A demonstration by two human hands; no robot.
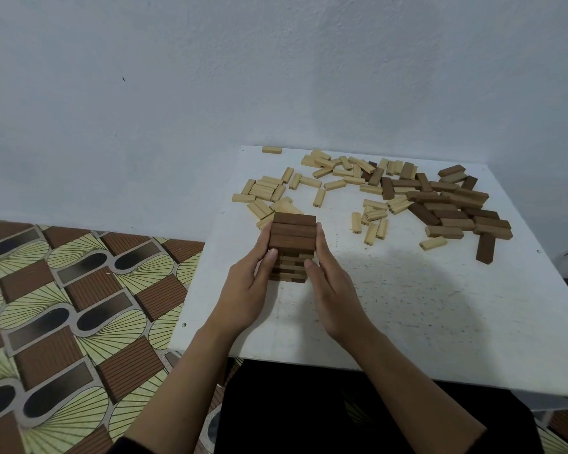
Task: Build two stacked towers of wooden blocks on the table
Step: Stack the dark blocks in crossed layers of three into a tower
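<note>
**Figure. Alignment of the first tower.** A single tower (292,249) of wooden blocks stands on the white table (407,316). Its top layer (294,224) consists of three dark pieces laid side by side. The layers visible beneath it alternate pale and dark, and appear to be set crosswise.

The left hand (245,290) lies against the tower's left side and the right hand (333,296) against its right side. Each hand has its fingers extended along the flank and its thumb touching the near face. Neither hand encloses or lifts a single block. The fingers are straight and press inward, so the hold is a flat, two-sided bracing of the whole stack.

Loose pale blocks (266,190) lie scattered just behind the tower and onward to its right. A heap of loose dark blocks (453,208) lies well apart, to the tower's far right.

Judged step: the person is squaring the layers of the first tower, and no second tower has been begun.

The next move appears to call for easing both hands away evenly, so that no layer is dragged askew. The person would then reach behind the tower for three pale blocks and set them crosswise on the dark top layer. The loose supply looks ample for both towers.
</note>
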